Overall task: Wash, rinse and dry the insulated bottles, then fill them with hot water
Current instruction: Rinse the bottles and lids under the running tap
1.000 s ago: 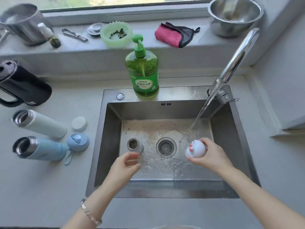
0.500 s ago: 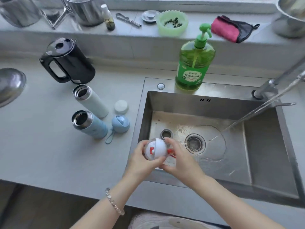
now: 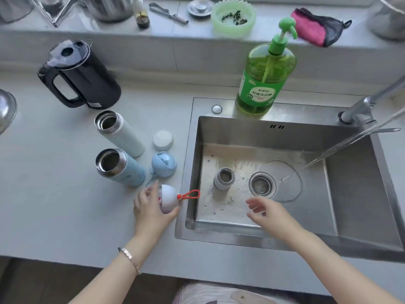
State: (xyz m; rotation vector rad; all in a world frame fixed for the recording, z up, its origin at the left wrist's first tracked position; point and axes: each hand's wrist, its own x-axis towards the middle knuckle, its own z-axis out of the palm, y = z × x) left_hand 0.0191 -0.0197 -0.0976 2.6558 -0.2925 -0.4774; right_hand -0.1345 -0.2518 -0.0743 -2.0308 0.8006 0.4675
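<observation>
Low in the middle, the left hand (image 3: 151, 210) curls its fingers around a round white lid (image 3: 168, 198) on the grey table (image 3: 54, 205). The right hand (image 3: 269, 212) hovers over the steel sink (image 3: 361, 194), fingers loose and spread.

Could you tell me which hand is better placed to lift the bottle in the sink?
Probably right: the right hand is open near the bottle; the left hand holds the white lid.

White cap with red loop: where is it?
Head view, lower centre-left: the left hand holds the white cap at the counter beside the sink's left rim, in front of the blue cap.
</observation>
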